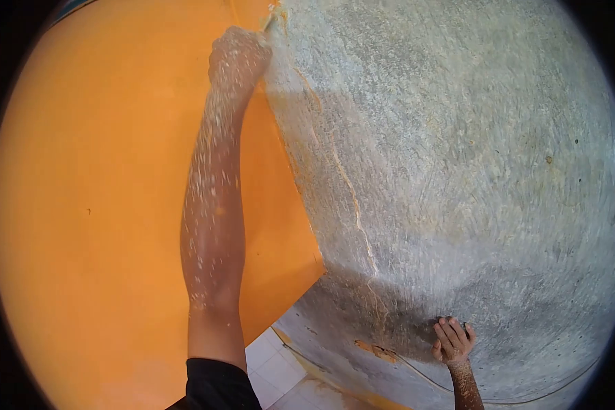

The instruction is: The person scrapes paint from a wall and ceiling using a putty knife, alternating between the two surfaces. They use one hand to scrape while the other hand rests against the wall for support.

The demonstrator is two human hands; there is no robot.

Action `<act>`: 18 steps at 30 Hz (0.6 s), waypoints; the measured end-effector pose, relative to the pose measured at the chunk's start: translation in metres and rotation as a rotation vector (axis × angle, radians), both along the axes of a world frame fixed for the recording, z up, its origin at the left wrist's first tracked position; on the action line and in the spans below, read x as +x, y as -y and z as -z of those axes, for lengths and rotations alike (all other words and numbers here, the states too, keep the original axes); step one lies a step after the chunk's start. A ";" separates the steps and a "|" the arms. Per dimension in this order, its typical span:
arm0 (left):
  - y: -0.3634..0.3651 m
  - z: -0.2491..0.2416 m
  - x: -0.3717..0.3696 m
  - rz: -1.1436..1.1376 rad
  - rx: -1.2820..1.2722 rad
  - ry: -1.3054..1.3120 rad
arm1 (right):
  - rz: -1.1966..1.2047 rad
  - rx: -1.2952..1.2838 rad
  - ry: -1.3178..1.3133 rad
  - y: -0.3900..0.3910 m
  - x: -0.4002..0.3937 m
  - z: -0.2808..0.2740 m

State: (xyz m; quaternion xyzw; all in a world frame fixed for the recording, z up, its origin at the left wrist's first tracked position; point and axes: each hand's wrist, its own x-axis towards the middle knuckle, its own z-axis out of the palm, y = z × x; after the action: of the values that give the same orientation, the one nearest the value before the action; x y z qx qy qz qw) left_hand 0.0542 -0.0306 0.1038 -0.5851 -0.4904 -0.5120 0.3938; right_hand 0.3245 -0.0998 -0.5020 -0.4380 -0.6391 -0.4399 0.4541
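My left hand (239,58) is closed in a fist at the top, where the orange surface (102,171) meets the rough grey wall (458,150). A thin, greyish scraper-like tool (270,22) sticks out beside its fingers; most of it is hidden. Pale flecks show over this hand and forearm. Low on the right, my right hand (453,339) lies against the grey wall, back toward me, with its fingers somewhat apart. Dark patches border its fingertips; I cannot tell whether they are shadow or something under the hand. Pale dust covers the wrist.
A pale crack (357,212) runs down the grey wall. Near the bottom is an orange-brown damaged patch (376,351), with a thin line running right from it. Light floor tiles (275,369) show below the orange surface's lower edge. A black sleeve (219,385) covers my left upper arm.
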 end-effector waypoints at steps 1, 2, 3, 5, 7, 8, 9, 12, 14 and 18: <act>-0.004 0.008 0.007 -0.011 0.087 -0.001 | -0.002 0.001 -0.002 0.000 0.000 0.001; -0.013 0.019 0.013 -0.021 0.174 -0.003 | 0.001 -0.002 -0.006 0.000 0.000 0.000; -0.015 0.025 0.015 -0.035 0.259 0.002 | 0.001 -0.005 -0.002 0.001 0.000 -0.001; -0.002 0.014 0.010 0.035 0.069 0.028 | 0.002 -0.009 0.012 0.003 0.000 -0.002; 0.004 0.011 0.018 0.036 0.050 -0.001 | 0.021 0.001 0.018 0.002 0.001 -0.002; 0.004 0.017 0.026 -0.005 0.123 -0.038 | 0.022 -0.002 0.017 0.003 0.003 -0.002; 0.004 0.019 0.032 -0.047 0.198 -0.079 | 0.021 -0.003 0.010 0.002 0.002 -0.003; -0.001 0.007 0.028 0.006 0.204 -0.048 | 0.009 -0.018 0.017 0.005 0.000 -0.002; 0.015 0.011 0.029 0.028 0.108 -0.086 | 0.017 -0.017 0.013 0.004 0.001 -0.004; 0.003 0.016 0.048 -0.005 0.169 -0.002 | 0.018 -0.020 0.001 0.004 0.000 -0.006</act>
State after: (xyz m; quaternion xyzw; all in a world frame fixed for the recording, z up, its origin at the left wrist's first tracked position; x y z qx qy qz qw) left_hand 0.1022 -0.0338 0.0875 -0.5489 -0.4464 -0.5501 0.4437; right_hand 0.3243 -0.1040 -0.4960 -0.4481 -0.6397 -0.4378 0.4453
